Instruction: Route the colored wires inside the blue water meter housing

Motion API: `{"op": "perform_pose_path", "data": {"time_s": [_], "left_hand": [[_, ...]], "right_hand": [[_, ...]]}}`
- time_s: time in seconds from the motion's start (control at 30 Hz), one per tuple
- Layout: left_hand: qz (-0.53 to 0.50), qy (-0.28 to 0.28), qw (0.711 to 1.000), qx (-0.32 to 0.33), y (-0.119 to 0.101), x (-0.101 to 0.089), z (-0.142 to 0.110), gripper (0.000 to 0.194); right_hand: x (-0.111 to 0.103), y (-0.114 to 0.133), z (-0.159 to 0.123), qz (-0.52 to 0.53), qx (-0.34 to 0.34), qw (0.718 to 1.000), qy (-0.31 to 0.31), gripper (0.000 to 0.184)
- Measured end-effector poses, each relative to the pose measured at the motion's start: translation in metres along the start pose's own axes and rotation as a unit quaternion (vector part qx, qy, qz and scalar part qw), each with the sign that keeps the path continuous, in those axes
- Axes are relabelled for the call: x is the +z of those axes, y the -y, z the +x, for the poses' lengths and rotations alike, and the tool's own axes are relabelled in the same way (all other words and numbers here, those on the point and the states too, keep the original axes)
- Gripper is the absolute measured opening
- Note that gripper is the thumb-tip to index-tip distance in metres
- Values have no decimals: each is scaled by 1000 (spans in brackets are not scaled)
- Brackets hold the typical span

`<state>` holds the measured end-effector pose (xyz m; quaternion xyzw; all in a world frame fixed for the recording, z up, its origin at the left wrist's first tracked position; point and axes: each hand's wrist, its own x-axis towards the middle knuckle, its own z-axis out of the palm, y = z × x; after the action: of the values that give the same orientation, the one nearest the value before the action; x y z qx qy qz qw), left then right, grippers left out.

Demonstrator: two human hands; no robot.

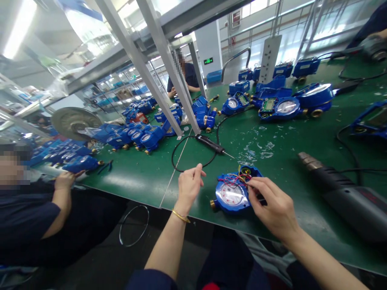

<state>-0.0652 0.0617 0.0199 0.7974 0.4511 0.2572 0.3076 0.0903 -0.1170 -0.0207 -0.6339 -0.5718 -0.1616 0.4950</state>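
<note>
A blue water meter (232,194) with a round white dial and brass end lies face up before me, its cover off. Thin red, yellow and dark wires (234,180) spread over its top. Pinched fingers of my right hand (273,205) hold the wires at the meter's right side; the fingertips partly hide them. To the left of the meter, my left hand (190,186) hovers apart from it, fingers curled together with nothing visible in them. Beyond both hands lies a black pen-shaped electric tool (210,143) with a thin metal tip and a cord.
A heat gun (341,189) lies at right. Blue meters with exposed circuit boards (279,106) stand behind plastic scraps (256,147). Grey posts (178,80) rise from the green table (145,173). At left, a co-worker's hand (65,180) is near more meters (81,163) and pliers (105,166).
</note>
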Motion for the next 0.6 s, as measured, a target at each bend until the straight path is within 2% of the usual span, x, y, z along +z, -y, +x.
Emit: {"op": "perform_pose_path", "data": {"time_s": [0.07, 0.17, 0.3, 0.6], "left_hand": [[6, 74, 997, -34, -1, 11, -10, 67], [4, 129, 991, -34, -4, 28, -11, 68], [-24, 153, 987, -32, -4, 38, -1, 61], [-179, 161, 968, -69, -10, 39, 3, 39]], "right_hand": [[0, 0, -2, -10, -10, 1000, 5, 15], [-2, 1, -2, -27, -24, 999, 11, 14], [-4, 3, -3, -28, -34, 999, 21, 16], [-6, -3, -8, 4, -58, 997, 41, 19]]}}
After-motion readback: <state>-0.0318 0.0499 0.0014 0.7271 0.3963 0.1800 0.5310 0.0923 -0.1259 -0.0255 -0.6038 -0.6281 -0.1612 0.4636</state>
